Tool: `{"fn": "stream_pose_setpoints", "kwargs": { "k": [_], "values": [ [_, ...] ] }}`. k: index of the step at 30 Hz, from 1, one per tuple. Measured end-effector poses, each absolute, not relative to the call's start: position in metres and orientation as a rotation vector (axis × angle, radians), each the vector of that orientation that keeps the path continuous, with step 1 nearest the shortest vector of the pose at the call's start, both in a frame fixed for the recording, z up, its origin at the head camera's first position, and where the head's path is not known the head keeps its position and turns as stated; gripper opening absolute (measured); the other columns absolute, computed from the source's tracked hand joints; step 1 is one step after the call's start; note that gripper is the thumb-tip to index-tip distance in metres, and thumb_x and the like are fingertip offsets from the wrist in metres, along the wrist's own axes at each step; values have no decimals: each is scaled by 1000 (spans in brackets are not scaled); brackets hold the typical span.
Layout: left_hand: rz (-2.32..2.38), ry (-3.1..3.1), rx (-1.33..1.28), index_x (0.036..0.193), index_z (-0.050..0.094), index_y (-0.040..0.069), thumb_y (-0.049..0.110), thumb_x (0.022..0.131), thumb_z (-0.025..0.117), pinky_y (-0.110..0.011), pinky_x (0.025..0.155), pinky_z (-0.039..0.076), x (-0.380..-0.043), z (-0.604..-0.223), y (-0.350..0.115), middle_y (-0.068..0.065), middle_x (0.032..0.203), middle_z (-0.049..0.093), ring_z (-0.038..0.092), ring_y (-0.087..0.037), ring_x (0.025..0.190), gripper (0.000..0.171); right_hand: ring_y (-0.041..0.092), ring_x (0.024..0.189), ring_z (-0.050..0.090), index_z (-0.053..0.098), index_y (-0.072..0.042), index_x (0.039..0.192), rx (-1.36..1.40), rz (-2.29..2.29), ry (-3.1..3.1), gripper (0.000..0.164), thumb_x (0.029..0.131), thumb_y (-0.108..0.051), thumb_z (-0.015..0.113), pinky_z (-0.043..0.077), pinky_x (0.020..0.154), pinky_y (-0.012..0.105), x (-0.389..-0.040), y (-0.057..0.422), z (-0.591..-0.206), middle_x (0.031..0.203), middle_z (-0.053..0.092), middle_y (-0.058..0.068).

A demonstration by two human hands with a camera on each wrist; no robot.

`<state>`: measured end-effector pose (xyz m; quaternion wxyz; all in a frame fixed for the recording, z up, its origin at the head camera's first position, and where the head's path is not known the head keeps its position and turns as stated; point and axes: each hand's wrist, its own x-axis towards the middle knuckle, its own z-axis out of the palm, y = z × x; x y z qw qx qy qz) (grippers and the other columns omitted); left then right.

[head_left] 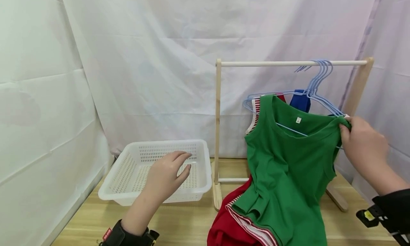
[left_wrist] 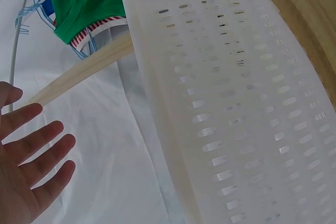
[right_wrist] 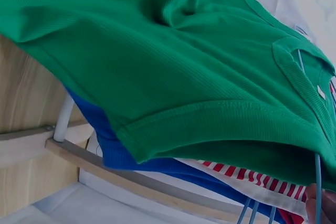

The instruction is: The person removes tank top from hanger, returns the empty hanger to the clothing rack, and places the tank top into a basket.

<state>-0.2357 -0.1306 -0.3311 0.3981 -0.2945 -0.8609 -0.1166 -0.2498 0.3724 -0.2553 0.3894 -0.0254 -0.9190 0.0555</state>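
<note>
Now your right hand (head_left: 366, 141) pinches the ribbed green top (head_left: 296, 160) on a wiry hanger (head_left: 291, 129) at the wooden rack (head_left: 217, 114); left of the rack, your left hand (head_left: 166, 172) spreads, empty, near the perforated basket (head_left: 192, 193).

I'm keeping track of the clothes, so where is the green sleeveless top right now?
In the head view, the green sleeveless top is right of centre, below the rack's white rod, with the right hand pinching one shoulder.
</note>
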Motion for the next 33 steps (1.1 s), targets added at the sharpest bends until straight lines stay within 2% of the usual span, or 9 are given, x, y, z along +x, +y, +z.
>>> {"fn": "stream_pose_setpoints", "kwargs": {
  "k": [4,7,14,22,33],
  "values": [
    [-299,-2174,-745,108,61,14,27,83,58,-37,69,53,-236,-331,-129,-2,103,62,56,-17,92,29,40,43,42,41,13,104,-52,122,-2358,31,95,-16,42,32,34,51,-250,374,-256,66,50,32],
    [-303,-2160,-741,109,60,14,27,83,58,-37,69,53,-237,-330,-128,-2,103,62,56,-18,93,29,34,38,38,40,12,101,0,124,-2348,29,95,-16,41,29,30,47,-252,374,-254,54,45,25],
    [-305,-2149,-737,110,60,14,27,83,58,-38,70,53,-241,-328,-125,-1,103,62,56,-18,94,30,35,38,38,40,11,102,73,133,-2292,28,95,-16,40,27,30,48,-258,370,-248,52,46,24],
    [-314,-2147,-738,110,60,15,27,84,57,-37,68,53,-243,-327,-120,-1,103,62,56,-17,94,29,29,37,37,39,11,105,98,148,-2276,31,96,-19,38,28,33,47,-260,366,-240,49,45,19],
    [-336,-2137,-734,111,60,14,27,85,56,-36,72,52,-246,-320,-108,-2,105,62,56,-17,96,29,38,42,42,41,11,111,55,273,-2207,37,97,-22,35,30,40,56,-262,353,-234,64,51,34]
  ]
}}
